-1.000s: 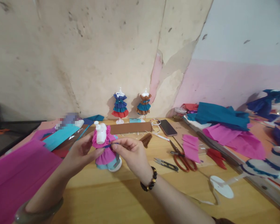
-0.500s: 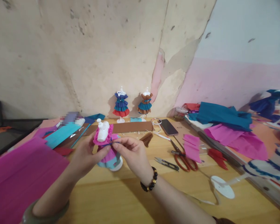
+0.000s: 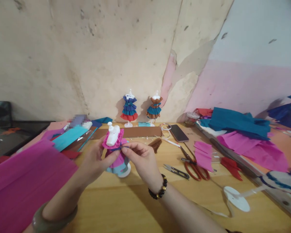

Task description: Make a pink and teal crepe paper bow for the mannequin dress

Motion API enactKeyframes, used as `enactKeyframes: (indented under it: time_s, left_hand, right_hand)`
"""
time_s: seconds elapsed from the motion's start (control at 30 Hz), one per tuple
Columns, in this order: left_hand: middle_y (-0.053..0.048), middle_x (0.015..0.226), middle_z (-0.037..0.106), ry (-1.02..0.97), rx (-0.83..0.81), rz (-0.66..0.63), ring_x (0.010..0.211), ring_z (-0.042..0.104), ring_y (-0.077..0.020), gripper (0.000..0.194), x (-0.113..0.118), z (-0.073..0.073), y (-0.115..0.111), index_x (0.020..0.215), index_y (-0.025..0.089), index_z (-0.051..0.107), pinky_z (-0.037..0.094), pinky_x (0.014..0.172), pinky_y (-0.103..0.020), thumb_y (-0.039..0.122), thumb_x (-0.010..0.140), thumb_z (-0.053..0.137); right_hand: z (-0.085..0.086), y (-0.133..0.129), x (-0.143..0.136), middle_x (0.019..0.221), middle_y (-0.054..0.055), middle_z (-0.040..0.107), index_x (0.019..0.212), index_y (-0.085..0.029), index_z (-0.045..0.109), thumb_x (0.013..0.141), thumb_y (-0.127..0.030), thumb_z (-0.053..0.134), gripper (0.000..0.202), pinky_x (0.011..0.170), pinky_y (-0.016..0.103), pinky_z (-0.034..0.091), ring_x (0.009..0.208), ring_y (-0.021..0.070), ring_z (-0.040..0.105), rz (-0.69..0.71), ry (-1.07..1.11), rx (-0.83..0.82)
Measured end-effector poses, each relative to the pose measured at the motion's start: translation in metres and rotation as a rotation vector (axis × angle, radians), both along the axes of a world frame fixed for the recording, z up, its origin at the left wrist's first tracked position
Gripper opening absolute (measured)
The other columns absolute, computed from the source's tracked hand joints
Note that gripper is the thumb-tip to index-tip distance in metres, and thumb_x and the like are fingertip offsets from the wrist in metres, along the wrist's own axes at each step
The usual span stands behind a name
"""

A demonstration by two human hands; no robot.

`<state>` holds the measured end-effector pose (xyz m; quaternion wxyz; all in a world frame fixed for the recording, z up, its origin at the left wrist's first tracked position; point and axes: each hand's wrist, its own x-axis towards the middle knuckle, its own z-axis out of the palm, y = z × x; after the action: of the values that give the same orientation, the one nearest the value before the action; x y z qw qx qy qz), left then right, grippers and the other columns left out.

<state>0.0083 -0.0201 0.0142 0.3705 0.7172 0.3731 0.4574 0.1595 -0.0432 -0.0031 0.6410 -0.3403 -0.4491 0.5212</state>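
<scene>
A small white dress form (image 3: pixel 113 136) wears a ruffled magenta paper dress (image 3: pixel 120 159) with a light blue lower tier. My left hand (image 3: pixel 95 160) wraps round its side, the thumb pressed against the waist. A narrow dark blue strip (image 3: pixel 116 149) crosses that waist. Its right end is pinched between the thumb and forefinger of my right hand (image 3: pixel 142 158). The form tilts on its round white base (image 3: pixel 124 171) just above or on the table; I cannot tell which. My fingers hide part of the strip.
Orange-handled scissors (image 3: pixel 196 170), thread snips (image 3: pixel 176 171) and a phone (image 3: pixel 179 133) lie to the right. Two dressed forms, one blue (image 3: pixel 129 108) and one brown (image 3: pixel 154 108), stand by the wall. Magenta paper (image 3: pixel 31 174) spreads at left. A white-based form (image 3: pixel 237 199) lies at right.
The camera view has swung slightly left, so everything sits further right in the picture. Both hands keep the same hold on the dress form and the strip.
</scene>
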Motion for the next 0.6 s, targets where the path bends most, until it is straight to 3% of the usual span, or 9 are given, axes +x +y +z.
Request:
enactKeyframes:
  time_s: [0.2,0.6]
  left_hand:
    - [-0.006,0.102,0.072,0.120,0.067,0.033,0.095,0.067,-0.0249,0.030,-0.0019,0.0025,-0.0003,0.105,0.017,0.062,0.052,0.087,-0.036,0.031,0.079,0.065]
    - [-0.006,0.115,0.068,-0.019,0.081,0.024,0.105,0.064,-0.0234,0.036,0.0028,-0.0070,-0.0011,0.118,0.019,0.056,0.050,0.092,-0.033,0.028,0.084,0.058]
  right_hand:
    - [-0.0009,0.0002,0.0005,0.068,0.000,0.073,0.074,-0.021,0.076,0.063,-0.033,0.082,0.018,0.057,0.027,0.053,0.060,0.0149,0.063,0.018,0.043,-0.020]
    - [-0.0013,-0.0020,-0.0018,0.074,0.000,0.075,0.077,-0.022,0.077,0.068,-0.030,0.079,0.012,0.065,0.028,0.055,0.065,0.0143,0.065,0.046,0.048,0.019]
